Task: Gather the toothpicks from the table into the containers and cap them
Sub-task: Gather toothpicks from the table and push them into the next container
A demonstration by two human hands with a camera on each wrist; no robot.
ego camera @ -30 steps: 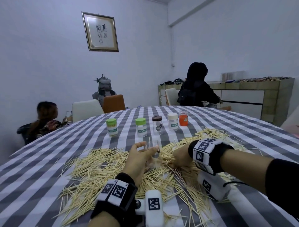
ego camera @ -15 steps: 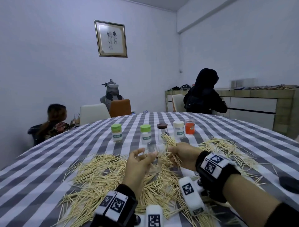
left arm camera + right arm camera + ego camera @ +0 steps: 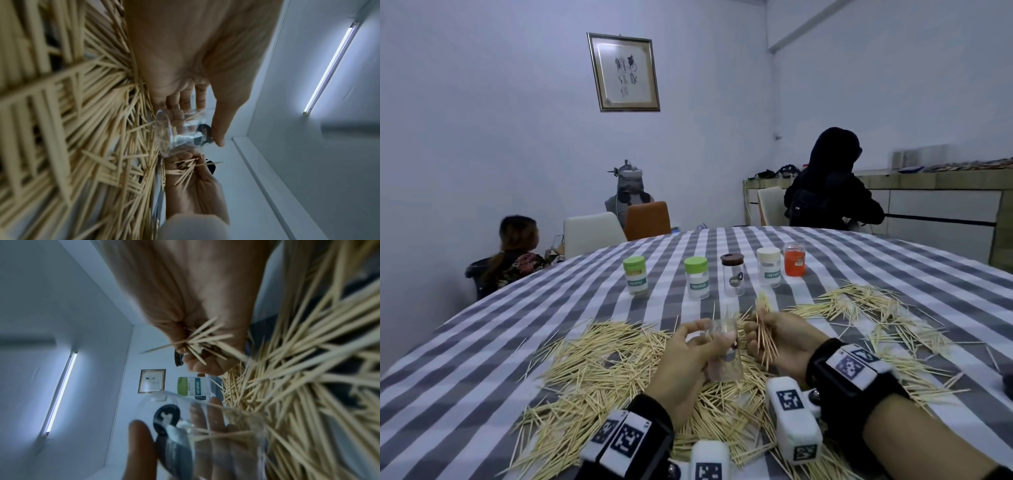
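Toothpicks (image 3: 763, 329) stand in a loose bundle pinched in the right hand (image 3: 787, 342), whose grip is curled round them, just beside the mouth of a clear container (image 3: 722, 346). The left hand (image 3: 688, 363) wraps that container, a few picks already inside, held above the pile (image 3: 599, 363) strewn over the checked counter (image 3: 482, 377). Five capped containers (image 3: 697, 277) stand in a row beyond.

Thin pale wooden toothpicks (image 3: 599, 370): heaped loose at the counter's near edge. Clear uncapped plastic container (image 3: 722, 349): raised above heap. Five capped containers (image 3: 698, 277): upright row, mid-counter.
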